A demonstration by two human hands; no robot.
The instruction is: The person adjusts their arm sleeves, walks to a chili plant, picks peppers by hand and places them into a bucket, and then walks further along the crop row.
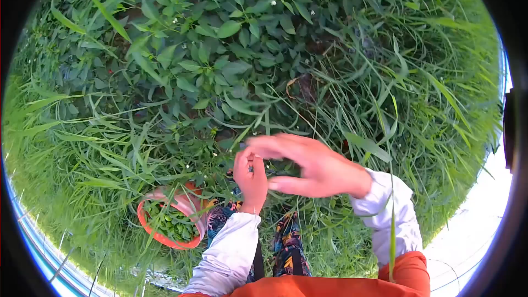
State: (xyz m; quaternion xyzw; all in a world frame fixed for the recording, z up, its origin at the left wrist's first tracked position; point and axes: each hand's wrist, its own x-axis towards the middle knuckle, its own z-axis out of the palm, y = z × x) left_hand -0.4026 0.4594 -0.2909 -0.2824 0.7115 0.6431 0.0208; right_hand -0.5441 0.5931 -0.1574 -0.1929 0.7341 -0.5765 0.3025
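Note:
My left hand (252,182) is upright in the middle of the view, its fingers curled in. Whatever lies inside it, if anything, is hidden. My right hand (313,166) reaches across from the right, thumb and fingers apart with nothing visible between them. Its fingertips, a little blurred, are at the top of the left hand; whether they touch it I cannot tell. Just beyond both hands grow leafy green plants (228,69) with small white flowers, mixed with long grass blades. Left of my legs, a bucket with an orange rim (159,237) leans in the grass, holding many green peppers (175,224).
Tall grass (440,115) surrounds the plants on both sides. One long blade (392,225) crosses in front of my right sleeve. My patterned trouser legs (287,242) are below the hands. A small red spot shows among the leaves at left.

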